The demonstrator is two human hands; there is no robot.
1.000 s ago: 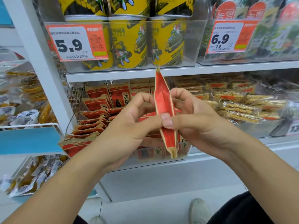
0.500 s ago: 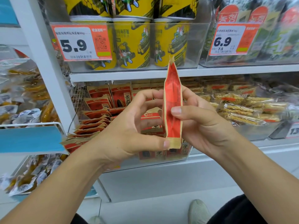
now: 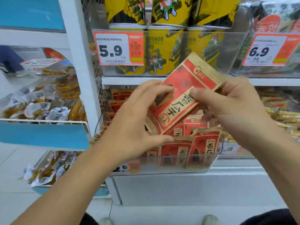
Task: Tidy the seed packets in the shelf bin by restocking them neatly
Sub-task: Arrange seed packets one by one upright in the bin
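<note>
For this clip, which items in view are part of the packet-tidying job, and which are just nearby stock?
Part of the job:
held seed packet
left hand
right hand
packets in the bin
clear bin

Nearby stock:
yellow tubs
5.9 price tag
6.9 price tag
wrapped snacks on the left rack

White shelf [image 3: 129,79]: clear bin [image 3: 243,51] of yellow tubs [image 3: 164,51]. Lower shelf [image 3: 235,166]: clear bin [image 3: 203,163] of red seed packets [image 3: 206,143].

Matt paper packet, clear plastic bin
The seed packet [image 3: 181,101] at frame centre looks like matt kraft paper printed red; the bin [image 3: 178,164] below is clear glossy plastic; upper-left shelf post [image 3: 78,62] is smooth white-painted metal.
</note>
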